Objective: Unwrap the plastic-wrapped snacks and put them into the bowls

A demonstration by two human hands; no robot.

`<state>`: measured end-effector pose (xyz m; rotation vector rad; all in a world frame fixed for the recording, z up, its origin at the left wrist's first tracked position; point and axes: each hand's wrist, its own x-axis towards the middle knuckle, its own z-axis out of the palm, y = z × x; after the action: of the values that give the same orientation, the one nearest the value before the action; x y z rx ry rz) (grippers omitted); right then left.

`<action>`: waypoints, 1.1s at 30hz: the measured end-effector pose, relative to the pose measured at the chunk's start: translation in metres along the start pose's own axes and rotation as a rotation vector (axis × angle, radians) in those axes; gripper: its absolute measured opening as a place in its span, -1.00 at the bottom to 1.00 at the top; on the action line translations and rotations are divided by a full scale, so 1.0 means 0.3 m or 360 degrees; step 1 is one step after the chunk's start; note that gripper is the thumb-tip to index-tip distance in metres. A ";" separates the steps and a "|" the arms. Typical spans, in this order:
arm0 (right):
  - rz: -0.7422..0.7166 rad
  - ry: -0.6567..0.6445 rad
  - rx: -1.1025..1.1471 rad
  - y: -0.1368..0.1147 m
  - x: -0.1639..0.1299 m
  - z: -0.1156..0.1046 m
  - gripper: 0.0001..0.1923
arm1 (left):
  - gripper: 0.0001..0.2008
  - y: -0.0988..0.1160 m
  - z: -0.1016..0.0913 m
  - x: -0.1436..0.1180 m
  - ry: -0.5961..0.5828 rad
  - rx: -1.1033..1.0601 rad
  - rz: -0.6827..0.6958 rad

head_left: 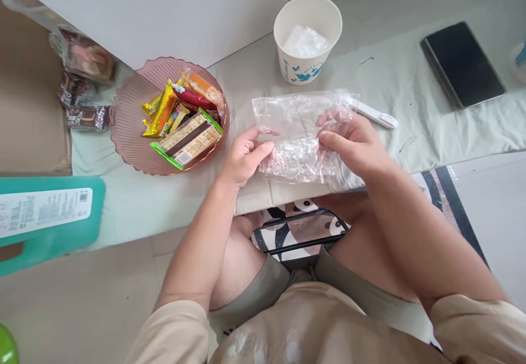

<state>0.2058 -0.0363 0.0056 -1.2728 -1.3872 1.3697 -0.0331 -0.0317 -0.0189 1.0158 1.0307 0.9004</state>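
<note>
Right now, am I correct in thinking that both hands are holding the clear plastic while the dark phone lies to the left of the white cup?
Not quite: the head view shows the dark phone lying to the right of the white cup. The left hand and right hand are both holding the clear plastic.

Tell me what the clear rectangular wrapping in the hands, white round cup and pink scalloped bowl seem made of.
Clear rectangular wrapping: glossy, likely plastic film; it wrinkles and glints. White round cup: probably paper; dull wall, blue print. Pink scalloped bowl: ribbed, translucent-looking glass or plastic, unclear which.
</note>
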 end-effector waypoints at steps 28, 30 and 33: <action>0.0155 -0.0702 -0.0098 -0.037 -0.004 -0.034 -0.68 | -0.29 0.029 0.023 0.009 -0.0235 -0.0088 -0.0030; 0.0242 -0.0922 -0.0244 -0.050 -0.006 -0.006 -0.72 | -0.23 0.032 0.031 0.022 -0.0127 -0.0209 0.0015; 0.0201 -0.0676 -0.0222 -0.041 -0.012 0.027 -0.75 | -0.20 0.033 0.053 0.035 -0.0086 -0.0426 0.0061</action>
<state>0.1972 -0.0403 0.0173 -1.2197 -1.7367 1.7274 -0.0163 -0.0228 -0.0089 0.8316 0.8224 1.0073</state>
